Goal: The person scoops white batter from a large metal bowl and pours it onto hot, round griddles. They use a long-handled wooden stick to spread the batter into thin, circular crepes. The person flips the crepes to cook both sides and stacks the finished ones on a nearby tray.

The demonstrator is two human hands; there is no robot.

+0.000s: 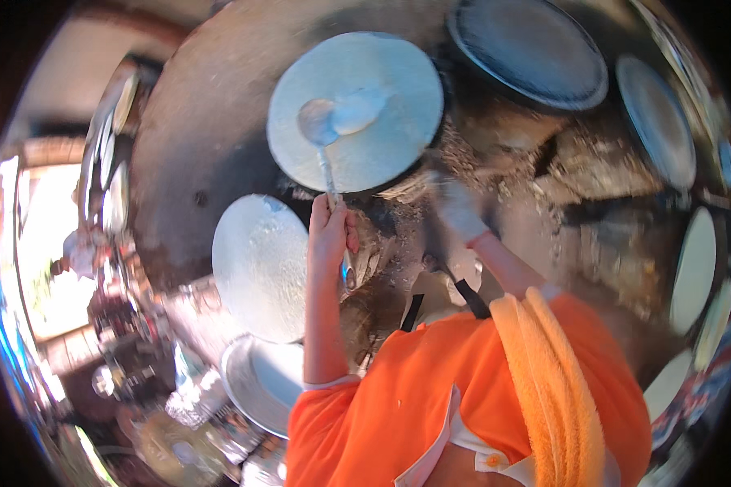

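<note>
My left hand (331,228) is closed around the handle of a metal ladle (324,158). The ladle's bowl is over a large round griddle (298,79) whose surface is coated pale. Beside the bowl a white patch of what looks like batter (359,111) spreads on it. My right hand (455,204) wears a whitish glove and is blurred by motion near the stove's front edge, right of the griddle; its fingers cannot be made out. Left of my left forearm sits another pale round disc (259,268), possibly a coated pan.
Two dark round griddles (530,52) (656,122) stand to the right over rough stonework (597,158). A metal basin (234,377) is at lower left. Pale round sheets (694,271) lie at far right. A person (82,252) is near the bright opening on the left.
</note>
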